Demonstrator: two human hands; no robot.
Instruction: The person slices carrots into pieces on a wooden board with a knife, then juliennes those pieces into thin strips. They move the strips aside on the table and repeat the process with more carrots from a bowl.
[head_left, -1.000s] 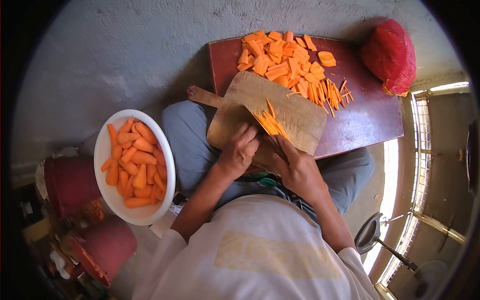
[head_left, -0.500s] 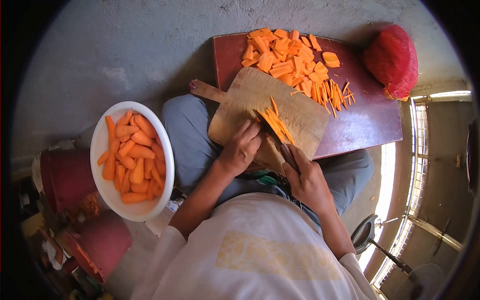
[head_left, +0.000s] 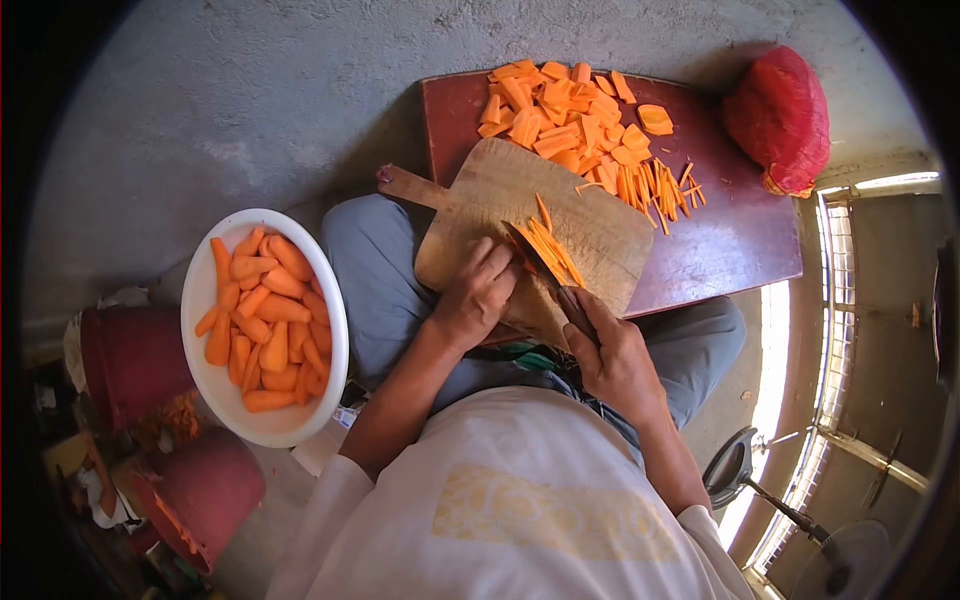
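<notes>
My right hand [head_left: 622, 362] grips a knife [head_left: 538, 257] by its handle, the blade slanting up and left across the wooden cutting board [head_left: 470, 195]. Thin carrot sticks [head_left: 550, 250] lie along the blade's right side. My left hand [head_left: 482, 290] is just left of the blade with its fingers curled down on a carrot piece [head_left: 527, 265]; only a sliver of orange shows, the rest hidden under the fingers. The board, a paddle with its handle at upper left, lies over my lap and the edge of a dark red table [head_left: 720, 235].
Carrot chunks and slices [head_left: 560, 110] are heaped on the table behind the board, beside loose carrot sticks [head_left: 660, 190]. A red mesh bag [head_left: 780, 120] sits at the table's right end. To my left, a white basin [head_left: 190, 330] holds peeled carrots; red buckets [head_left: 205, 490] stand below it.
The knife blade has shifted slightly up and shows more of its flat side. My left fingers have drawn a little to the left, away from it. The view has shifted slightly.
</notes>
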